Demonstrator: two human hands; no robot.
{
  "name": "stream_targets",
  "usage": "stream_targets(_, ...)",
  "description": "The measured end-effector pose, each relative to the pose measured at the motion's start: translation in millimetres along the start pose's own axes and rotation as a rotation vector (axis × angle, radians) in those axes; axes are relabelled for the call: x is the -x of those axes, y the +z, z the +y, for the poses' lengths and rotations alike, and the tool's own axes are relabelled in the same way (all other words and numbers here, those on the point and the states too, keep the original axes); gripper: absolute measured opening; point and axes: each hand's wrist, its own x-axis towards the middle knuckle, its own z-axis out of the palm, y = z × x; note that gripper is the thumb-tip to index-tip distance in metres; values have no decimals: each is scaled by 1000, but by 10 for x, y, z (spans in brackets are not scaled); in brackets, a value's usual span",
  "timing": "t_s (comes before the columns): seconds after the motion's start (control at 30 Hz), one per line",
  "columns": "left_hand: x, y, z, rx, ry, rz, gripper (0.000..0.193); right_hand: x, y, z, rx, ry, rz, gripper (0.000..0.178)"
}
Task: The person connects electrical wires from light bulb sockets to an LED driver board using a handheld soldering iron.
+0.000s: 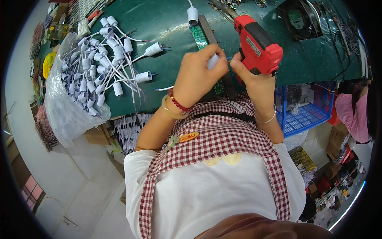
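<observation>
My left hand [203, 68] is closed round a white cylindrical cable socket [213, 61], whose far end sticks out between thumb and fingers. My right hand [254, 79] grips a red and black gun-shaped tool [258, 46]; its fingers are mostly hidden under the tool's body, and the thumb points toward the left hand. Beneath both hands runs a narrow strip of green circuit board [199, 38] along a dark metal bar [208, 30]. Another white socket [192, 16] on a cable stands at the strip's far end.
A pile of white sockets with cables [101, 59] spills from a clear plastic bag [59, 103] on the left of the green table [159, 26]. A black fan [299, 19] stands at the far right, with wires nearby. Below the table's right edge is a blue crate [308, 115].
</observation>
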Motion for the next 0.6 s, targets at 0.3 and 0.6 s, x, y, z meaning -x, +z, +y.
stream_targets(0.3,-419,-486,-499,-278,-68,33,14,61,-339,21,-29,65,1,41)
stream_targets(0.6,-558,-516,-697,-465,-12,30,16,197,-348,134,-82,294,6,19)
